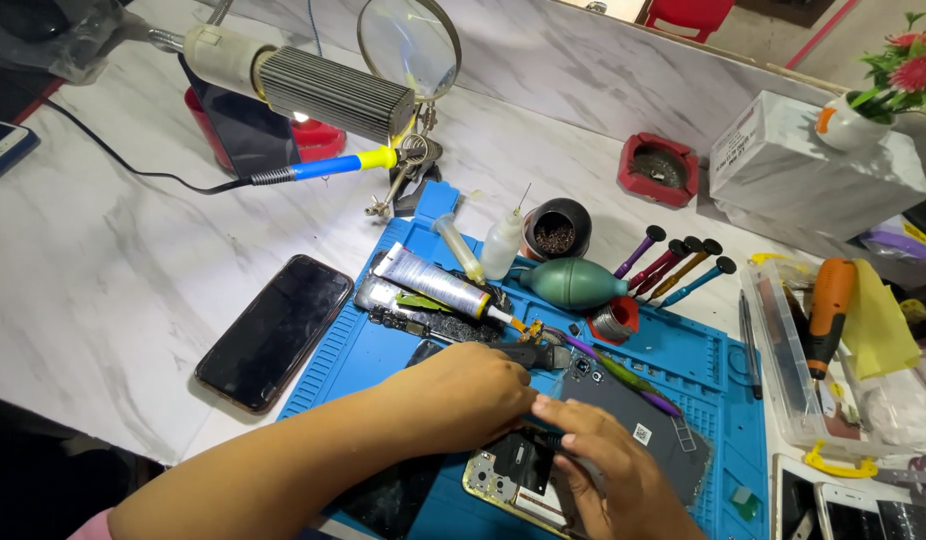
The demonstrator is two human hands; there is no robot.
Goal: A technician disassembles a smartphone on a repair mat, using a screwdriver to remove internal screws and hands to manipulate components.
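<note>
Head view: glue tube [438, 282], green blower [573, 282], screwdrivers [675, 265] beyond both hands.

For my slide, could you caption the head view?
Two hands, left hand and right hand, work on an opened phone on a blue mat.

Hands at work: 2, left hand [461, 392] and right hand [608, 465].
Opened phone [623, 420]: 1.
Intact dark phone [275, 331]: 1.
Glue tube [441, 284]: 1.
Green air blower [573, 283]: 1.
Screwdrivers [673, 265]: 4, possibly 5.
Magnifier [409, 45]: 1.
Soldering iron [333, 166]: 1.
</note>
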